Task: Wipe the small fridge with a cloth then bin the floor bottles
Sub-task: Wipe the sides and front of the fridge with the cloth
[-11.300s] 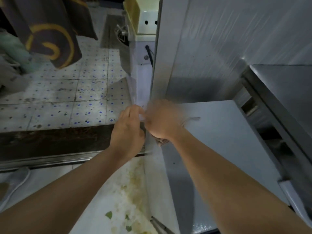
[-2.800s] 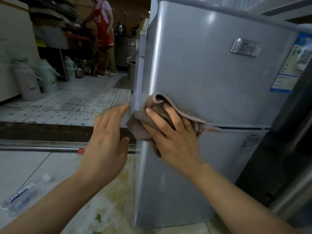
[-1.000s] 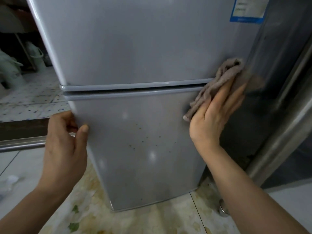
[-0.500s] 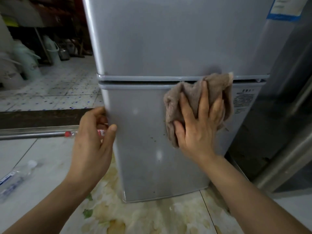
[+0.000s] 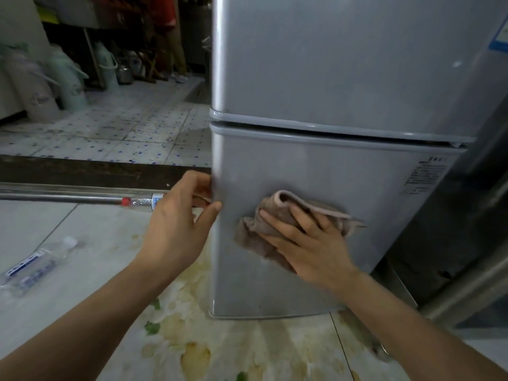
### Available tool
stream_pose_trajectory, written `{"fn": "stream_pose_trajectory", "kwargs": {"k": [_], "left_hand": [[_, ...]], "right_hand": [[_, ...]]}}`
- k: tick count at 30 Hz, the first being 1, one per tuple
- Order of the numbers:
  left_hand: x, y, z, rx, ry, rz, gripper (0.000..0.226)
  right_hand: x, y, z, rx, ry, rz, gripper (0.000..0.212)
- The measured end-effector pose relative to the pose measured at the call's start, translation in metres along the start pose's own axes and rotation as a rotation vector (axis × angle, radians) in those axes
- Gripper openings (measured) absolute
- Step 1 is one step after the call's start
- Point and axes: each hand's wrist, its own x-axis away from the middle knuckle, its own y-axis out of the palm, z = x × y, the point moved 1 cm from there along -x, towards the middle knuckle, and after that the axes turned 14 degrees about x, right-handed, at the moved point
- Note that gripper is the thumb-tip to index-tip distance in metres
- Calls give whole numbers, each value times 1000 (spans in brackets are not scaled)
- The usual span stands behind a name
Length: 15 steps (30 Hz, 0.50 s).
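Head view: right hand (image 5: pixel 310 243) flat on crumpled cloth (image 5: pixel 264 224), left hand (image 5: pixel 176 226) gripping (smooth grey) fridge (image 5: pixel 330 78) edge.

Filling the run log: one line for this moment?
wipe | right hand presses cloth on fridge | left hand grips edge | bottles unbinned

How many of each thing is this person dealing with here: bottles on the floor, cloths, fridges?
Bottles on the floor: 2, a white-capped bottle and a red-capped bottle
Cloths: 1, the cloth pressed under the right hand
Fridges: 1, the fridge, its edge held by the left hand
Total: 4
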Motion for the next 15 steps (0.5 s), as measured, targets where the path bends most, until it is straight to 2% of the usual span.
{"fn": "stream_pose_trajectory", "kwargs": {"k": [2, 4, 8, 10, 13, 15], "left_hand": [[6, -6, -5, -21, -63, -63, 23], [13, -10, -9, -22, -105, -139, 35], [20, -16, -13, 32, -137, -208, 55], [24, -22, -15, 80, -181, -184, 61], [35, -35, -15, 66, -207, -129, 63], [41, -44, -14, 45, -199, -118, 62]], "right_hand": [[-29, -9, 20, 30, 69, 29, 69], [-67, -15, 29, -3, 187, 65, 67], [-103, -17, 9, -67, 311, 126, 55], [-87, -14, -9, -18, 203, 97, 52], [-62, -15, -27, 37, -133, 40, 59], [-65, -21, -25, 74, -239, 17, 62]]}}
